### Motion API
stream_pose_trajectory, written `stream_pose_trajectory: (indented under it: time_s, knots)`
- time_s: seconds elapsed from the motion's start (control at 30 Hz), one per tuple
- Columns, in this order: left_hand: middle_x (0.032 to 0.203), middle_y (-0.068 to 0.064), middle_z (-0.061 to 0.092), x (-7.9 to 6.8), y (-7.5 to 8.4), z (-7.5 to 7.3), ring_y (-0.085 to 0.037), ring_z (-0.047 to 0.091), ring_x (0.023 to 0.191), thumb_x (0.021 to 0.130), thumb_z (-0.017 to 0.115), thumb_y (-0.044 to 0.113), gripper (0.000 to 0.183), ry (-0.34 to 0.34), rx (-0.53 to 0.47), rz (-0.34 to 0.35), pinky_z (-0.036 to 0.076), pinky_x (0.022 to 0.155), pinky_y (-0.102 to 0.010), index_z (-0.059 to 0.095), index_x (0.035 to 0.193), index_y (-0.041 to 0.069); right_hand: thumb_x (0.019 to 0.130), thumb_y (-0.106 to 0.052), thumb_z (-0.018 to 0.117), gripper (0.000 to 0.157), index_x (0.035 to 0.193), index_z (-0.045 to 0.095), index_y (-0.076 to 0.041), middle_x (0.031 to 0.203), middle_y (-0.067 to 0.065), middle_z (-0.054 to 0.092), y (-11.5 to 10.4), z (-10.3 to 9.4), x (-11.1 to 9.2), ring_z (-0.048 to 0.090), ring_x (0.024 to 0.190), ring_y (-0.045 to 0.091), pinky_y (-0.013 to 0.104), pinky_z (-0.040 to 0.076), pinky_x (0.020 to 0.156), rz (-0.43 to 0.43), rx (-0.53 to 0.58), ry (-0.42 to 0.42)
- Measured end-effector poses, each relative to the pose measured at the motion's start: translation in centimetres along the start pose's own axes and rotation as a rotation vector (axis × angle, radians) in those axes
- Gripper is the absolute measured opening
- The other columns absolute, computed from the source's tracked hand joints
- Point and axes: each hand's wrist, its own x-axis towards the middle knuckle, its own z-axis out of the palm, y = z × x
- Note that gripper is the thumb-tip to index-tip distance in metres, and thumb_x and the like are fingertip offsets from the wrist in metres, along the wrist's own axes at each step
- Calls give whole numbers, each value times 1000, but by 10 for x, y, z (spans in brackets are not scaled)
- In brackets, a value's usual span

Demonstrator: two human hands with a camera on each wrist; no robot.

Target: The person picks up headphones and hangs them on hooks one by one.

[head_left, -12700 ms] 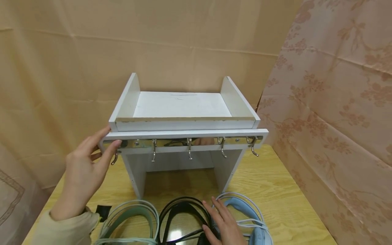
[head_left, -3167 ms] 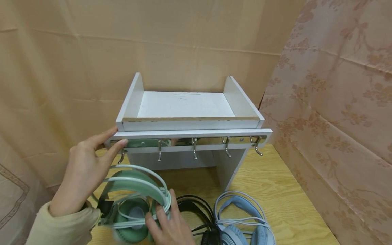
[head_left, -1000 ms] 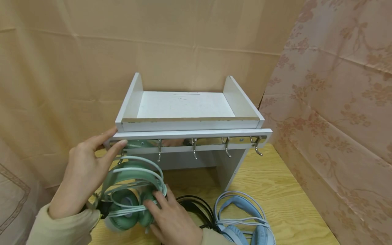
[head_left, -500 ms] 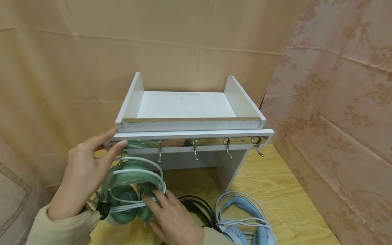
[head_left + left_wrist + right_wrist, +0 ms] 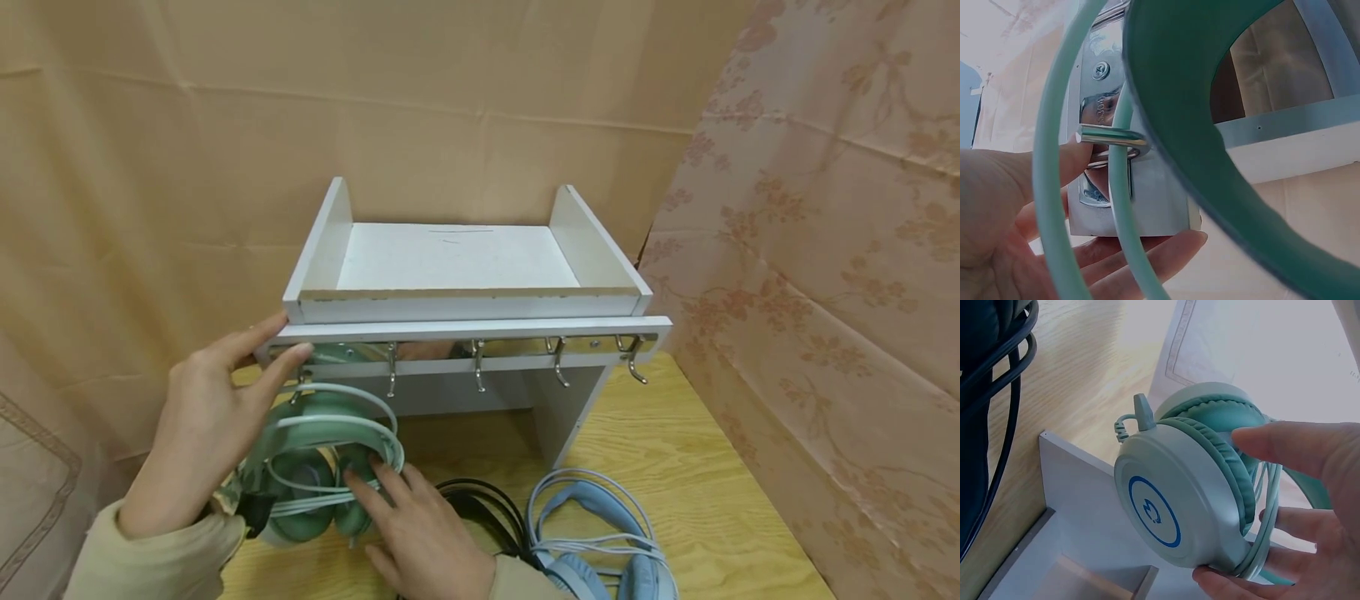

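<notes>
Green headphones (image 5: 307, 517) hang in front of the left end of a white shelf (image 5: 465, 308) with a row of metal hooks. My left hand (image 5: 213, 417) grips the shelf's left end, thumb in front by the leftmost hook (image 5: 1113, 136). In the left wrist view one pale green headband tube (image 5: 1121, 206) runs behind that hook, against the metal plate; another tube (image 5: 1047, 162) passes in front. My right hand (image 5: 431, 533) holds the headphones by one ear cup (image 5: 1172, 494), thumb on the inner side and fingers at its lower edge and the bundled cable (image 5: 1265, 531).
Black headphones (image 5: 480, 504), partly hidden by the right hand, lie on the wooden table (image 5: 675, 492). Light blue headphones (image 5: 585, 525) lie to their right. More hooks (image 5: 478, 367) line the shelf front. A beige cloth (image 5: 487, 108) is behind, a flowered one (image 5: 810, 292) at the right.
Earlier, the green headphones lay on the table; they were lifted by the right hand to the leftmost hook. Over the last second they shift only slightly. The left hand keeps gripping the shelf end.
</notes>
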Motion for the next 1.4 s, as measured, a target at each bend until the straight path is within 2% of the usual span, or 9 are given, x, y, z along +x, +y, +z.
stream_pose_trajectory:
  time_s: [0.13,0.33,0.7,0.9,1.03,1.07,1.17,1.3,1.4]
  knots:
    - [123,-22,59,0,-1,0,-39,61,100,86,65,34,47,0,-6,-8,45,77,-58,58,126,10,88,-41,60,74,148,21,-22,145,6,39,1,0,-1,45,127,23,37,44,98,-12,-13,-1]
    - [124,-22,58,-1,-1,0,-40,60,102,86,65,34,48,-6,-11,-1,46,77,-59,57,127,10,87,-42,61,78,149,18,-23,147,5,36,4,1,-2,44,127,27,37,44,99,-57,-92,12]
    - [121,-22,60,-1,-1,-1,-38,62,98,85,66,31,47,4,3,16,51,68,-51,58,126,10,87,-42,61,85,150,6,-26,153,7,23,5,1,-9,33,135,34,37,44,99,-105,-98,12]
    - [122,-21,60,0,-1,0,-38,62,97,86,65,33,47,-4,6,15,52,63,-47,58,126,10,88,-43,59,84,150,6,-23,154,9,20,8,-1,-13,33,136,29,33,42,102,-145,-112,19]
    - [121,-21,60,-1,-1,0,-37,62,97,86,66,32,46,3,10,17,51,66,-48,59,126,10,89,-38,59,83,150,4,-23,155,9,16,12,-5,-19,34,136,28,34,42,101,-154,-76,11]
    - [119,-21,62,-1,-1,0,-36,63,95,85,66,31,46,9,13,21,52,65,-44,59,125,9,89,-38,60,84,150,5,-24,155,9,16,12,-6,-21,33,136,28,34,43,100,-156,-65,10]
    - [115,-23,63,-1,-1,0,-34,64,92,85,68,29,45,24,18,33,49,69,-45,60,124,8,88,-37,61,85,150,4,-25,157,8,11,16,-9,-27,27,139,29,35,41,102,-159,-27,-7]
    - [117,-24,62,-1,-2,0,-37,63,96,85,67,30,46,21,6,27,47,73,-52,60,125,9,91,-39,56,79,150,5,-24,157,7,7,20,-10,-34,21,142,28,36,41,103,-174,29,-25]
    - [121,-22,60,-1,-1,1,-38,62,98,86,66,31,46,9,4,19,49,72,-52,59,126,9,94,-38,51,74,150,6,-24,157,6,8,22,-10,-39,21,142,27,36,41,102,-184,42,-15]
